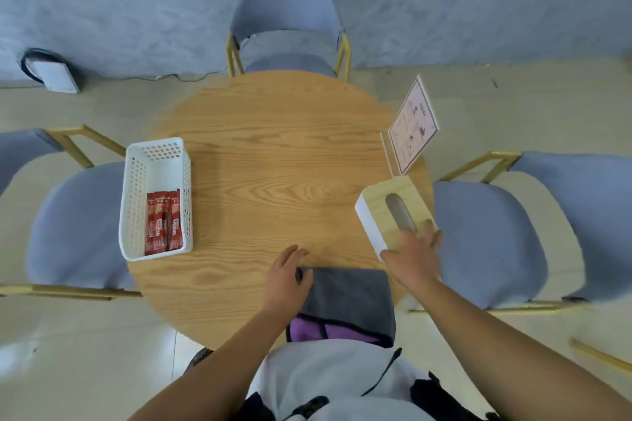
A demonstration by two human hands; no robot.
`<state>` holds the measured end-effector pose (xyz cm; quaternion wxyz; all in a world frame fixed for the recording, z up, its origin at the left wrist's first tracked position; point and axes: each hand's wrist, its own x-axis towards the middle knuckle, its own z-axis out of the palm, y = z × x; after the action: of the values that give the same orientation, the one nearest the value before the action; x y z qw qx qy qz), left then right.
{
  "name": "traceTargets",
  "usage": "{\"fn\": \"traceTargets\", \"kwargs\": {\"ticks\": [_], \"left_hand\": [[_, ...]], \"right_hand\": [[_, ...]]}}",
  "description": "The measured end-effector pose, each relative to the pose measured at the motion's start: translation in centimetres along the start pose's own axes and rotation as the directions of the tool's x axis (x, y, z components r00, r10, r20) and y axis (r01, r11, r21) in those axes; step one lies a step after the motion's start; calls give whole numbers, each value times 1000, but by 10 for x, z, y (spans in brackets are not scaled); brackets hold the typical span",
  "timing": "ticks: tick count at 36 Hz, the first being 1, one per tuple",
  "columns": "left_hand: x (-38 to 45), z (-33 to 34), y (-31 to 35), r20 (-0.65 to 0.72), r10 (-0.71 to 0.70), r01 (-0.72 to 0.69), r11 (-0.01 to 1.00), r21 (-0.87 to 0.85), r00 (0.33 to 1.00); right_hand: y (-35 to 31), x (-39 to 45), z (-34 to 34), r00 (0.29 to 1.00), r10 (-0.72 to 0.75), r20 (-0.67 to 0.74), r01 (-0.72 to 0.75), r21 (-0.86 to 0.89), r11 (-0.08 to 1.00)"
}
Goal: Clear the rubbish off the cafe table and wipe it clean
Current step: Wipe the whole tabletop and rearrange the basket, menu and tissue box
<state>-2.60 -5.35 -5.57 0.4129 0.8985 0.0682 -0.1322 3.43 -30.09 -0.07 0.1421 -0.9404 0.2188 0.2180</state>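
Note:
A round wooden cafe table (266,147) fills the middle of the head view. A grey folded cloth (349,297) with a purple underside lies at its near edge. My left hand (287,273) rests on the cloth's left end, fingers spread over the wood. My right hand (415,249) grips the near end of a tissue box (386,212) with a wooden lid and white sides, at the table's right edge.
A white plastic basket (136,188) holding red coffee sachets (163,222) stands at the left. A pink menu stand (413,126) is upright at the right rim. Three blue chairs (287,10) surround the table.

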Motion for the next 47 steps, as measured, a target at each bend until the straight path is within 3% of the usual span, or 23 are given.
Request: {"fn": "traceTargets", "kwargs": {"ticks": [5, 9, 12, 17, 20, 24, 32, 42, 47], "left_hand": [[9, -17, 16, 24, 49, -50, 998, 34, 998], [32, -36, 25, 115, 48, -81, 950, 301, 992], [46, -46, 21, 133, -1, -58, 895, 442, 991], [54, -49, -1, 102, 13, -60, 880, 470, 995], [63, -50, -5, 73, 23, -54, 888, 456, 997], [91, -61, -4, -43, -1, 24, 847, 531, 999], [162, -88, 15, -103, -120, 158, 803, 575, 987], [272, -134, 9, -210, -147, 240, 803, 545, 967], [328, -167, 1, -193, -164, 239, 840, 486, 967]], "right_hand": [[-23, -5, 9, 947, -313, 77, 312, 26, 950], [-59, -5, 15, 838, -542, 59, 542, 25, 840], [-83, -10, 23, 838, -544, 36, 543, 40, 839], [-95, -16, 40, 828, -554, 85, 555, 9, 832], [-97, -11, 44, 822, -569, 20, 569, -33, 821], [-114, 8, 47, 762, -630, -150, 631, -49, 774], [-187, 77, 28, 791, -611, -35, 608, -66, 791], [-287, 165, 0, 709, -703, -51, 691, -150, 707], [-339, 196, -13, 683, -730, -26, 714, -188, 674]]}}
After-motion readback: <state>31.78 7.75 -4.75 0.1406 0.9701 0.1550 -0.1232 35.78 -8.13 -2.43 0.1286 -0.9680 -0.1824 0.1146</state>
